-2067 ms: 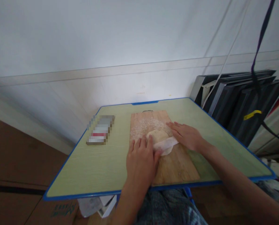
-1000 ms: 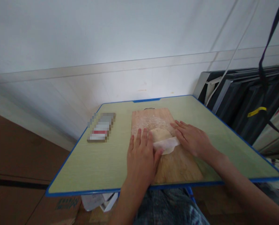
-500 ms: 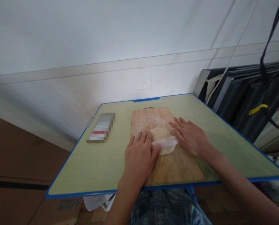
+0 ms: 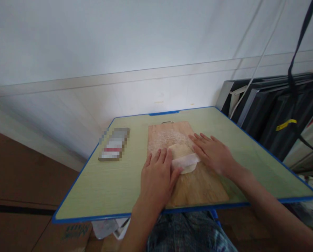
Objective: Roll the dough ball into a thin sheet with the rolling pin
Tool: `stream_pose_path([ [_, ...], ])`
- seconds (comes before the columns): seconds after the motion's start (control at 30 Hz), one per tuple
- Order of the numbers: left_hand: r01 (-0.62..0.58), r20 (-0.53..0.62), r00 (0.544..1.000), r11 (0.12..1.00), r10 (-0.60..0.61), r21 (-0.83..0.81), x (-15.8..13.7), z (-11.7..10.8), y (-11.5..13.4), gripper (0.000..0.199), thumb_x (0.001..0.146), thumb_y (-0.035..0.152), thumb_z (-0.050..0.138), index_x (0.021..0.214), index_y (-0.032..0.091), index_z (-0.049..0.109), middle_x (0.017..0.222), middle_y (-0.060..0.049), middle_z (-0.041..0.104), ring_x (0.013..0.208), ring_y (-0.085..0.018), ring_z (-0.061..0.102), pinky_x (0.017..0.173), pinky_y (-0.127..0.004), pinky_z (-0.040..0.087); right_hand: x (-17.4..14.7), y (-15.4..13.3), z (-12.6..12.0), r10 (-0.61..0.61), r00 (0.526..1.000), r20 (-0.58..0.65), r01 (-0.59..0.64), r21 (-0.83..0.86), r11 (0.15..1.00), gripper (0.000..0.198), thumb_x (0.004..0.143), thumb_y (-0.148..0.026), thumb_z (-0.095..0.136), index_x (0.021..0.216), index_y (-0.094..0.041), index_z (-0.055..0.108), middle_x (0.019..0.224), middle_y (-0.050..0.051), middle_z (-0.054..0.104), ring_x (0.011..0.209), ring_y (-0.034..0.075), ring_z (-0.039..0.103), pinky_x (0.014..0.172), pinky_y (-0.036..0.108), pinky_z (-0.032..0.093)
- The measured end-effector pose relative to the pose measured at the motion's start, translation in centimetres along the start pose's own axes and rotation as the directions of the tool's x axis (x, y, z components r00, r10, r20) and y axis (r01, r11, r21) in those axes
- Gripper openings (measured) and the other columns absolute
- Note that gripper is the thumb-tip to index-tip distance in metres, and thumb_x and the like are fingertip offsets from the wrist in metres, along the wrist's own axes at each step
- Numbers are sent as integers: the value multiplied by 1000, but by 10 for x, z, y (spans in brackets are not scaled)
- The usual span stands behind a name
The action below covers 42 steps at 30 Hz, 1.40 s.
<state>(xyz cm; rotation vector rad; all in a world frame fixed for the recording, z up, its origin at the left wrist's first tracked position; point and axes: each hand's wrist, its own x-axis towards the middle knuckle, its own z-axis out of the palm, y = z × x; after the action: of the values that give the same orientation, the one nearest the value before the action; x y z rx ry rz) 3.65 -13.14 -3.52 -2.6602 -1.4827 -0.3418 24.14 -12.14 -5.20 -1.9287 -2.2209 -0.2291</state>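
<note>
Standing behind everything is a pale wall (image 4: 135,42), the largest thing in view. I take the dough as the middle of a clock, with twelve o'clock toward this wall. Under the clock spreads the light green counter (image 4: 114,192), which has a blue edge. At two o'clock, beyond the counter, some dark flat panels (image 4: 277,108) lean side by side. At eight o'clock, below the counter, brown cardboard (image 4: 64,241) carries lettering that is hard to read. The wooden board (image 4: 201,190) lies on the counter, and white powder (image 4: 164,136) covers part of its far half.

The left hand (image 4: 158,175) is at eight o'clock, and the right hand (image 4: 214,154) at three o'clock. Both have their fingers stretched out and laid flat, not curled around anything. At nine o'clock, well apart from the board, lies a blurred oblong object (image 4: 114,143); I cannot tell what it is.

The dough (image 4: 181,149) itself is on the board, flattened, between the two hands. Across it lies a white rolling pin (image 4: 185,161), slightly tilted, its ends covered by the hands. Smallest is a yellow tag (image 4: 286,124) on a dark strap, near three o'clock.
</note>
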Motion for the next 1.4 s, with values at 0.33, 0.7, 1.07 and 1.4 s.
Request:
stream_pose_path([
  [0.33,-59,48,997,998,57,39,36,-2,-23,46,92,44,24,119,17,50,124,-10,54,120,-22,44,96,-37,37,51,4,5,17,995,98,-21,38,999,51,91,-37,24,134,-14,40,136,10,44,124,22,39,101,39,33],
  [0.7,26,-75,997,996,-20,86,-10,-1,8,56,87,52,34,134,22,37,140,-8,39,131,-28,29,106,-49,24,-23,-10,0,90,992,-85,-85,55,995,50,93,-34,18,131,-15,44,132,8,48,124,22,39,104,49,26],
  [1.07,127,6,992,985,-128,115,-5,0,9,56,86,47,40,133,16,37,134,-16,44,120,-30,44,98,-50,34,-2,-7,-2,33,998,-46,-34,-22,999,47,92,-31,20,131,-20,44,135,6,45,126,23,36,102,51,26],
  [1.4,99,-33,995,981,-95,169,4,0,4,55,87,49,35,131,16,41,135,-16,42,126,-35,35,101,-57,25,-2,-5,1,36,999,-23,-36,1,999,47,93,-31,19,131,-18,44,135,7,44,125,24,38,101,52,27],
])
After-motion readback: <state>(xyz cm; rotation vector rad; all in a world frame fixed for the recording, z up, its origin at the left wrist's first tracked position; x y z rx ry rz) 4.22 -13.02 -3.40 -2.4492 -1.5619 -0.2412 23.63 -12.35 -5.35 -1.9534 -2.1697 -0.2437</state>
